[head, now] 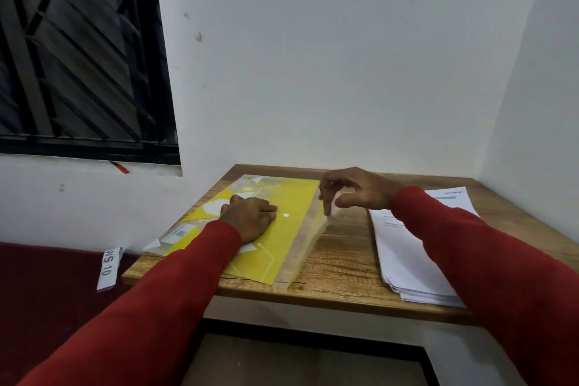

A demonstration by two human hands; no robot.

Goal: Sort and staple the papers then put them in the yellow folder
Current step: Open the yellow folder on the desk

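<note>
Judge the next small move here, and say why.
Probably the right hand should lift the yellow folder's translucent flap further open. The left hand rests on the folder, the right hand's fingers touch the flap edge, and the paper stack lies outside on the wooden table.

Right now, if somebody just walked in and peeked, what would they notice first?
Probably the bright yellow plastic folder with white shapes, lying on the left part of the small wooden table. The left hand presses flat on it, while the right hand hovers at its clear right edge, one finger pointing down. To the right lies a stack of white printed papers, partly under the red sleeve.
</note>
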